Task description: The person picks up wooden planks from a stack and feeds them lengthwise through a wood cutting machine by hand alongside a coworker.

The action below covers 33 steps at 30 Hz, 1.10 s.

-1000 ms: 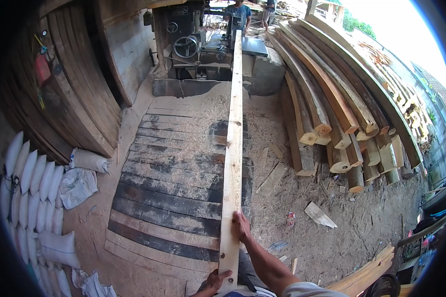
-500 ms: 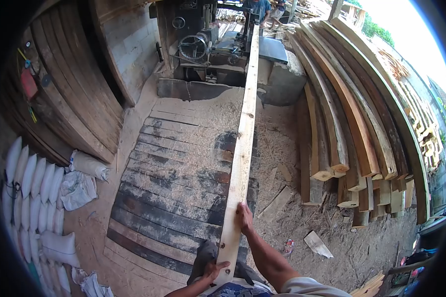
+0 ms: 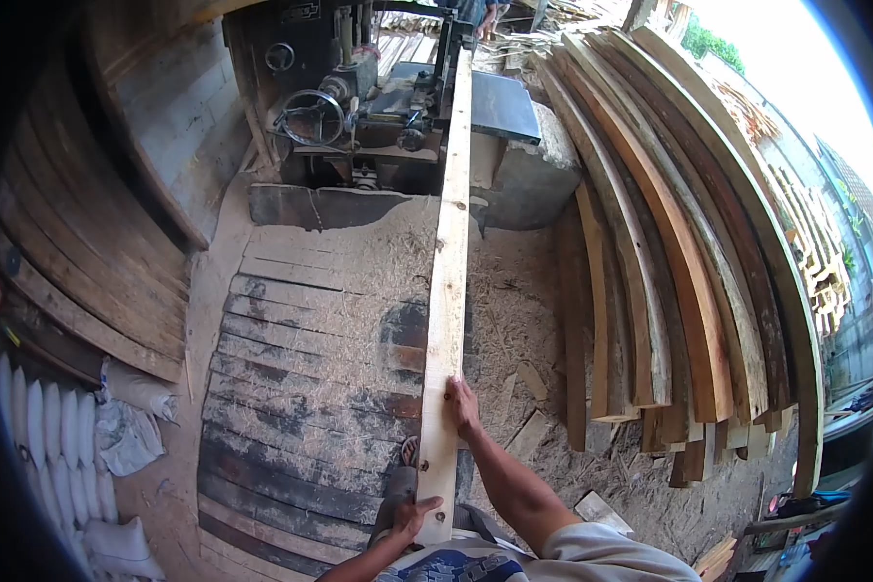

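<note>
A long pale board (image 3: pixel 446 291) with several knots runs from my waist up to the dark sawing machine (image 3: pixel 388 107). My left hand (image 3: pixel 415 519) grips the board's left edge close to its near end, thumb lying on the top face. Farther along, my right hand (image 3: pixel 463 407) is wrapped round the right edge, its fingers partly hidden by the board. The board's far end meets the machine beside a flat metal table (image 3: pixel 504 105).
Long timbers (image 3: pixel 684 281) are stacked at the right. White sacks (image 3: pixel 63 436) and leaning planks (image 3: pixel 97 242) line the left. Sawdust covers the slatted floor (image 3: pixel 301 388). Beyond the machine a co-worker (image 3: pixel 490 17) is partly visible. A wood scrap (image 3: pixel 601 512) lies at lower right.
The machine appears nearer and larger, and my foot now shows on the slats. Both hands have moved forward with the board, keeping hold of it. The co-worker is now mostly hidden.
</note>
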Tool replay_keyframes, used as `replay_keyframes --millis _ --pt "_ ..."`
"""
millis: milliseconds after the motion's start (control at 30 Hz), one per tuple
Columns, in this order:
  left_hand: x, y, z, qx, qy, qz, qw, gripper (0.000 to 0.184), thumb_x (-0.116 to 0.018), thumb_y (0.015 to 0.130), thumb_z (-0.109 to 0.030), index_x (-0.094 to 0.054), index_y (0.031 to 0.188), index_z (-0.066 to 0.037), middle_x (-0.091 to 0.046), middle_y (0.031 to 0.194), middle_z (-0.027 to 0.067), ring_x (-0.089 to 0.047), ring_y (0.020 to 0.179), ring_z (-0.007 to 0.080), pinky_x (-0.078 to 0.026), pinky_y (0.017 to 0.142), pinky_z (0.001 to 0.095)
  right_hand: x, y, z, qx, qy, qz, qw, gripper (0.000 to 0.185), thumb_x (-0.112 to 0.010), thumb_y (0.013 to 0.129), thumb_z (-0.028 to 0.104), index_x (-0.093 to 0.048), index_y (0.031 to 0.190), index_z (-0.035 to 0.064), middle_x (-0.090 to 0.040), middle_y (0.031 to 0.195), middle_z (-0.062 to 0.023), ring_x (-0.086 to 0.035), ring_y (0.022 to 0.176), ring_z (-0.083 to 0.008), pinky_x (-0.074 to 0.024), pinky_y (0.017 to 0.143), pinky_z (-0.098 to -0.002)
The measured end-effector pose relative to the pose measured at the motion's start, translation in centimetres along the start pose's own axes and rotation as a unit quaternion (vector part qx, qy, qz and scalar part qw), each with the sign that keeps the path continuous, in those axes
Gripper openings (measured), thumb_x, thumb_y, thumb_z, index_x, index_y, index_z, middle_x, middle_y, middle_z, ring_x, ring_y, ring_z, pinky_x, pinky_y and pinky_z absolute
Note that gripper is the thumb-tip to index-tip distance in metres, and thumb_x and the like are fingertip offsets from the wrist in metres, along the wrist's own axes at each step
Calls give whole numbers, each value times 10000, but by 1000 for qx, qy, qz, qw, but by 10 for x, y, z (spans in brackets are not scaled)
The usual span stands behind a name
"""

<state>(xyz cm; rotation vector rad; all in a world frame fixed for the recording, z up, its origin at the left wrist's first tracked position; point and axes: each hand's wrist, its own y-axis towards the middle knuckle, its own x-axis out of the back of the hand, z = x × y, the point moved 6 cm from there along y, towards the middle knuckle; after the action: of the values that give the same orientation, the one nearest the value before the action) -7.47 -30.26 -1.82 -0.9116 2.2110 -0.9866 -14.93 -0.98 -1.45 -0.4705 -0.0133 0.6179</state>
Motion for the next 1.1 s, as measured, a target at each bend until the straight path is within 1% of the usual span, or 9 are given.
replay_keyframes --millis 300,333,433,533,667,767,900,933,1100 --pt "-46 131 -165 -8 -34 26 999 491 -801 788 -323 -704 1137 8 -730 997 103 -681 845 181 -532 779 313 -18 185 100 -2 -19 -7 1000 650 -502 1044 494 -440 1524 61 -574 1420 -67 -506 1265 -156 -359 1088 -280" --pt "-54 140 -197 -62 -30 41 997 459 -796 802 -289 -703 1137 10 -730 998 92 -677 860 170 -529 801 311 -23 204 113 -2 -18 -4 1000 654 -503 1042 500 -441 1524 62 -576 1417 -67 -507 1262 -159 -361 1087 -282" --pt "-60 192 -230 10 -44 21 999 454 -797 812 -277 -703 1154 7 -732 1025 88 -672 899 166 -520 841 318 -29 268 142 -4 -34 0 999 645 -492 1046 496 -455 1512 51 -577 1407 -77 -511 1255 -163 -370 1079 -293" --pt "-80 237 -307 -62 -19 15 998 490 -801 814 -321 -706 1172 1 -733 1066 96 -672 940 179 -508 884 322 -34 354 159 15 2 -3 1000 619 -496 1056 462 -473 1490 22 -598 1371 -76 -520 1244 -154 -378 1070 -291" --pt "-96 292 -381 -13 22 22 999 545 -783 816 -362 -693 1211 2 -728 1114 112 -680 977 204 -512 892 332 -46 431 211 6 32 1 999 601 -485 1059 474 -523 1433 5 -612 1298 -46 -543 1156 -137 -396 1031 -287" --pt "-105 340 -410 -4 21 7 1000 582 -812 785 -419 -719 1187 -8 -739 1115 107 -674 1015 197 -489 927 298 -44 501 219 0 7 47 999 604 -470 1071 445 -404 1541 70 -583 1356 -60 -519 1214 -165 -390 1053 -297" --pt "-115 386 -482 -3 23 21 1000 617 -804 781 -447 -715 1200 -3 -734 1140 121 -664 1052 217 -484 943 315 -56 550 272 27 -72 72 994 600 -472 1070 449 -401 1545 89 -599 1327 -73 -534 1187 -166 -401 1038 -298" --pt "-120 398 -500 -14 31 23 999 629 -801 780 -456 -713 1203 1 -731 1146 128 -659 1067 227 -482 948 325 -56 560 278 26 -72 35 996 591 -463 1066 487 -493 1476 63 -600 1334 -74 -528 1185 -162 -410 1028 -303" --pt "-124 499 -532 22 82 -26 996 735 -830 724 -501 -697 1212 33 -712 1192 154 -640 1105 248 -488 946 350 -48 592 290 45 -59 94 993 582 -498 1075 397 -418 1532 46 -553 1419 -65 -504 1249 -138 -397 1070 -287"
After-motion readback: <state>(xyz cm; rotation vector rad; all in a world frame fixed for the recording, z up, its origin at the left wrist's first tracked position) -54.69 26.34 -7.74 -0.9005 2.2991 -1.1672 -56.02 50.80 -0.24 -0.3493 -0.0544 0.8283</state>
